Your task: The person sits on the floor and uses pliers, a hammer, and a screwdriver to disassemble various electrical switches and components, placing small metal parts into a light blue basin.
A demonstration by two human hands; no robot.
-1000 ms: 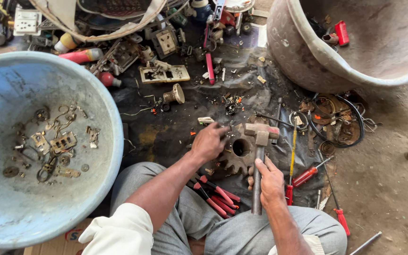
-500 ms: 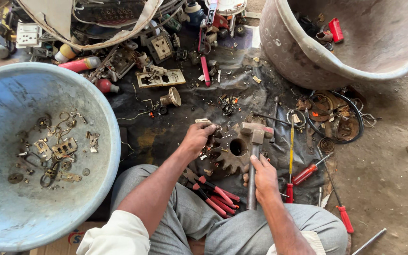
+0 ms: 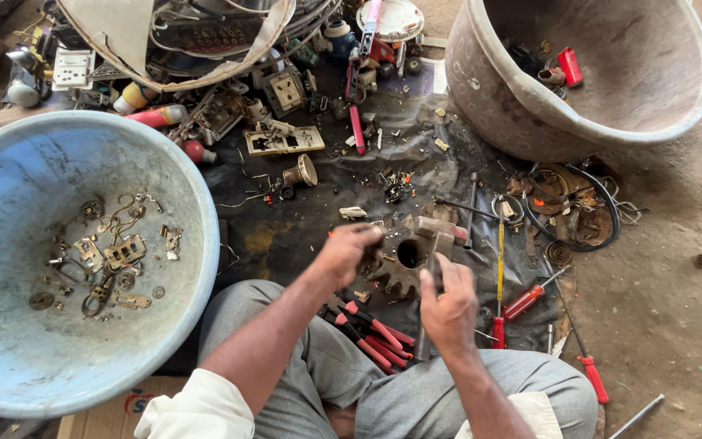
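Note:
My right hand (image 3: 448,305) grips the handle of a hammer (image 3: 440,229) whose metal head hangs just above a rusty toothed gear (image 3: 400,272) lying on the dark cloth (image 3: 286,236). My left hand (image 3: 349,250) is closed on a small piece at the gear's left edge; the piece itself is hidden by my fingers. Red-handled pliers (image 3: 371,329) lie by my knees, just below both hands.
A big blue basin (image 3: 10,179) with several small metal scraps sits left. A grey tub (image 3: 611,122) stands at the back right. Red-handled screwdrivers (image 3: 530,301), coiled wire (image 3: 570,207) and a heap of broken switches and sockets (image 3: 282,93) surround the cloth.
My left hand drew back from the cloth's small part to the gear's left edge and closed. The hammer stays over the gear, its head slightly nearer it.

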